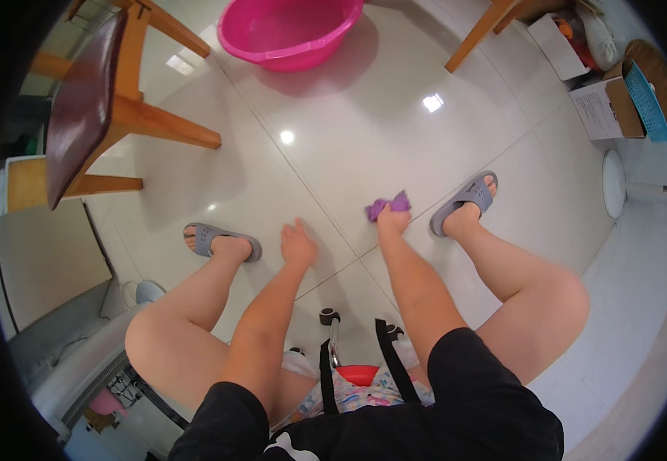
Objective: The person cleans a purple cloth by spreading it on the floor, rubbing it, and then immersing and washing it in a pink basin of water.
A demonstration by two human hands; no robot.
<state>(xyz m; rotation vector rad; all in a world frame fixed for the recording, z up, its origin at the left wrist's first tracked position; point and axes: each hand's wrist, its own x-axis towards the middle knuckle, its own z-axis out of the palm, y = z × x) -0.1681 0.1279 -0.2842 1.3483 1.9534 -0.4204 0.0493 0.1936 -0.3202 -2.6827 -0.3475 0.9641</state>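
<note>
My right hand [394, 219] grips a crumpled purple cloth [377, 210] low over the glossy tiled floor [333, 173]. Parts of the cloth stick out on both sides of the fingers; the rest is hidden in the hand. To the left, my left hand [298, 244] hangs above the tiles with its fingers apart and nothing in it. My feet, in grey slide sandals, rest on either side: the left sandal [206, 240] and the right sandal [477, 195]. Whether the cloth touches the floor I cannot tell.
A pink plastic basin [293, 55] stands ahead. On the left is a wooden chair [166, 121] with a dark red seat; another wooden leg [474, 40] stands ahead right. Cardboard boxes [595, 109] and a blue plastic basket [647, 104] line the right wall. Below me is a wheeled seat [356, 374].
</note>
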